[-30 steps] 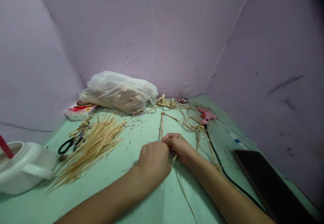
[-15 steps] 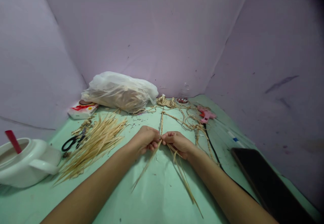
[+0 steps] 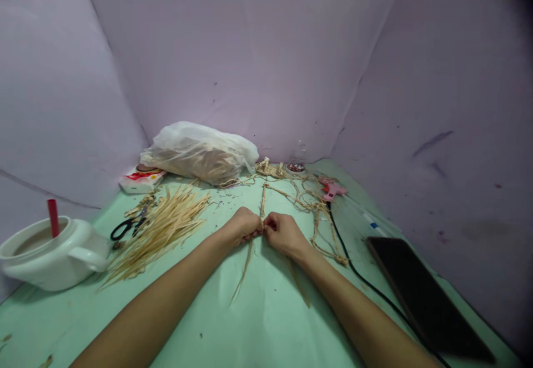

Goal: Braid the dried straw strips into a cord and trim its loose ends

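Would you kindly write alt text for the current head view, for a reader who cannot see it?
A person's left hand and right hand meet, gripping a fibre cord over a pale green table. Loose strips, scissors and a white pot lie to the left; a pink glue gun lies to the right.

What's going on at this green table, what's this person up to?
The person's left hand and right hand meet at the near part of a thin braided cord, pinching it, with loose strands trailing toward the person. Dry strips lie fanned out on the left beside scissors; a pink glue gun lies off to the right.
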Tool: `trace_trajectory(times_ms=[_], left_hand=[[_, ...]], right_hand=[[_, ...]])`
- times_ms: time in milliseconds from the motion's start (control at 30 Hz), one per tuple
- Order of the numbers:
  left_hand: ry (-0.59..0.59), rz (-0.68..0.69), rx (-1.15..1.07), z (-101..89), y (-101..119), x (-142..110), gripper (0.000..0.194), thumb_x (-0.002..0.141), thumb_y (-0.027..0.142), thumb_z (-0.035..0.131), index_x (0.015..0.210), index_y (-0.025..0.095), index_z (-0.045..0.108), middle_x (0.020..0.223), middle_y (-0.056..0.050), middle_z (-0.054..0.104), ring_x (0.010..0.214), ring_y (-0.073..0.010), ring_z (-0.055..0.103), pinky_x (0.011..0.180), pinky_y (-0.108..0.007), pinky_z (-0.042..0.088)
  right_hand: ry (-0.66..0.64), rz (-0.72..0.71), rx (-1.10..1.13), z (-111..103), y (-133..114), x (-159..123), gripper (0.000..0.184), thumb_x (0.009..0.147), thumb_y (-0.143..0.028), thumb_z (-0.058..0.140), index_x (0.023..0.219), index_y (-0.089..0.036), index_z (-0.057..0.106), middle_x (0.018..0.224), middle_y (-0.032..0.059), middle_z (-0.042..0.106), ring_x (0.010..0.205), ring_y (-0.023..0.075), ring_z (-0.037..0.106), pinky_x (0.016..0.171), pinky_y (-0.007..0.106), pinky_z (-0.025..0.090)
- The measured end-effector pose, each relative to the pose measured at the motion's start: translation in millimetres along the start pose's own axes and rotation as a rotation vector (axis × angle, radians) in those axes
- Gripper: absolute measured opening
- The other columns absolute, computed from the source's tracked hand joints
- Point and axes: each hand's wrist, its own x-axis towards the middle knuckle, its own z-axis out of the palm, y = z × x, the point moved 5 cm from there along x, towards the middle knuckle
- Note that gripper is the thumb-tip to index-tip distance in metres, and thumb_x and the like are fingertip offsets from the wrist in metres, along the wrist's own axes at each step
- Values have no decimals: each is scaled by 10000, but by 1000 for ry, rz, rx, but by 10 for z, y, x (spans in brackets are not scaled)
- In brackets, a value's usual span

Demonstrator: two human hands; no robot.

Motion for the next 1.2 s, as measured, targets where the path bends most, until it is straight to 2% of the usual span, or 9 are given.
trace_trajectory(times_ms=[167, 333, 633, 733, 833, 900, 967, 1067, 1200], left_hand=[[108, 53, -15, 15, 2, -56, 221, 527, 66, 534, 415, 160, 369, 300, 67, 284, 304, -41, 221, 355, -212, 108], [167, 31, -39, 49, -24, -44, 212, 509, 62, 551, 428, 158, 380, 312, 63, 292, 330, -53, 264, 362, -211, 124], [-25, 52, -130, 15, -34, -151, 150, 554, 153, 507, 452, 154, 397, 359, 59, 339, 302, -31, 217, 339, -201, 106], [-39, 101, -150, -2, -50, -143, 110, 527, 140, 497, 469, 152, 404, 366, 70, 320, 304, -28, 215, 335, -198, 99], [-28, 134, -164, -8, -71, -105, 69, 512, 132, 504, 506, 151, 438, 356, 82, 294, 303, -30, 206, 333, -197, 95], [-34, 146, -175, -13, -74, -88, 78, 521, 152, 524, 528, 151, 447, 360, 86, 295, 304, -29, 204, 333, -194, 94], [-49, 156, -181, -21, -60, -89, 107, 522, 175, 550, 538, 151, 447, 372, 87, 307, 307, -25, 209, 335, -190, 94], [-66, 158, -171, -35, -25, -113, 136, 515, 196, 575, 528, 147, 449, 383, 82, 332, 307, -20, 215, 334, -186, 92], [-61, 147, -149, -46, -15, -133, 108, 522, 189, 573, 524, 140, 477, 383, 74, 350, 301, -24, 221, 330, -187, 91]], right_hand=[[134, -4, -219, -41, -162, -137, 169, 689, -121, 479, 742, -149, 637, 805, 106, 647, 731, 182, 553, 646, 264, 340], [167, 71, -300, -51, -159, -216, 169, 718, -182, 491, 731, -160, 658, 705, 93, 674, 666, 190, 581, 566, 261, 321], [187, -79, -347, 0, -303, -409, 221, 781, -197, 439, 727, -174, 653, 734, 82, 680, 656, 170, 581, 581, 255, 316], [146, -157, -357, 29, -342, -430, 208, 768, -174, 449, 745, -187, 655, 764, 69, 683, 667, 159, 578, 590, 251, 306], [111, -208, -377, 6, -370, -437, 191, 776, -269, 486, 725, -211, 660, 714, 40, 683, 629, 151, 565, 557, 251, 282], [180, -159, -382, -87, -348, -429, 294, 804, -384, 458, 671, -209, 654, 639, 38, 664, 579, 149, 545, 531, 255, 261], [318, -69, -354, -228, -297, -421, 393, 838, -433, 389, 651, -199, 644, 615, 45, 650, 561, 143, 534, 524, 252, 257], [501, 24, -252, -402, -193, -405, 411, 867, -399, 333, 704, -186, 644, 642, 51, 653, 586, 140, 545, 535, 238, 274], [705, 41, -171, -508, -59, -385, 395, 865, -379, 335, 734, -174, 646, 659, 53, 659, 621, 158, 562, 557, 241, 308]])
